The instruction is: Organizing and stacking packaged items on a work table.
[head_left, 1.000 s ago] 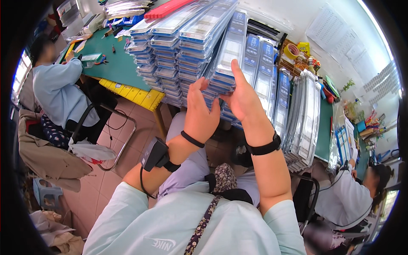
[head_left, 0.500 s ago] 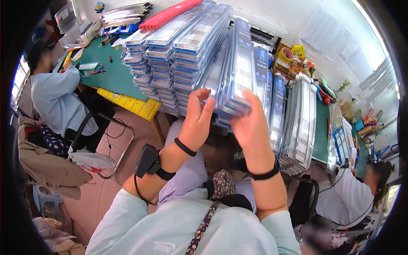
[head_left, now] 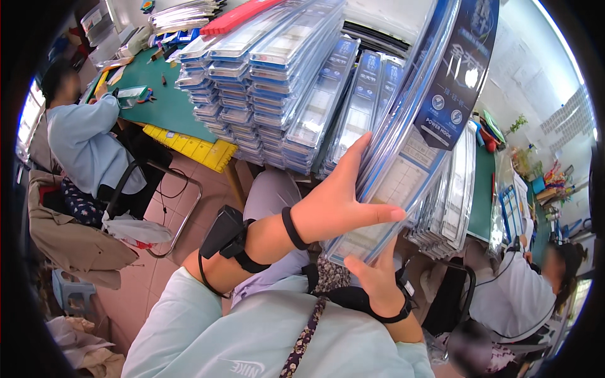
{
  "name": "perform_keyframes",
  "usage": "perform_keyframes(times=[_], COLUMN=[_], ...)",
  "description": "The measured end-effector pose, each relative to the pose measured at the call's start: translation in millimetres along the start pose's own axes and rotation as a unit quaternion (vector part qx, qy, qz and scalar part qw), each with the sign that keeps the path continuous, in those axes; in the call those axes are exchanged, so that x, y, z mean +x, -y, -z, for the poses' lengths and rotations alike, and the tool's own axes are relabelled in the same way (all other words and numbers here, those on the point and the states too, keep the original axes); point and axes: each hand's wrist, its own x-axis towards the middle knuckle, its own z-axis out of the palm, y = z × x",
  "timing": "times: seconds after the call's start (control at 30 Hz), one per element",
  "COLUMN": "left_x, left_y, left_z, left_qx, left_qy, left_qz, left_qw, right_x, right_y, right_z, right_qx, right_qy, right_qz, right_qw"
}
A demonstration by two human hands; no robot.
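Several clear packages [head_left: 406,173] held between left hand [head_left: 337,205] and right hand [head_left: 381,280], navy label [head_left: 455,88], white lettering [head_left: 467,60]

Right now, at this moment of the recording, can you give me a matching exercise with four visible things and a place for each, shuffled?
Things
1. red strip
2. yellow panel
3. blue-grey stool
4. bundle of clear-and-blue packages

Places
A. on the floor at the picture's left side
B. slanted, held by the left hand and right hand
C. on top of the stacked packages
D. at the near edge of the green table

Right pairs: 1-C, 2-D, 3-A, 4-B
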Motion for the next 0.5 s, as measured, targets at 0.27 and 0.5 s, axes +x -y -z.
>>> perform_keyframes(times=[0.27, 0.5], left_x=[-18, -39], left_y=[-16, -24], left_z=[-21, -30], left_qx=[-0.093, -0.165], left_qy=[0.010, 0.075], left_qz=[0.005, -0.022], left_qw=[0.996, 0.983], right_x=[-6, 2], right_y=[11, 28], right_z=[28, 42], right_qx=[0.124, 0.102], right_qy=[0.005, 0.083], right_qz=[0.020, -0.044], right_qw=[0.992, 0.990])
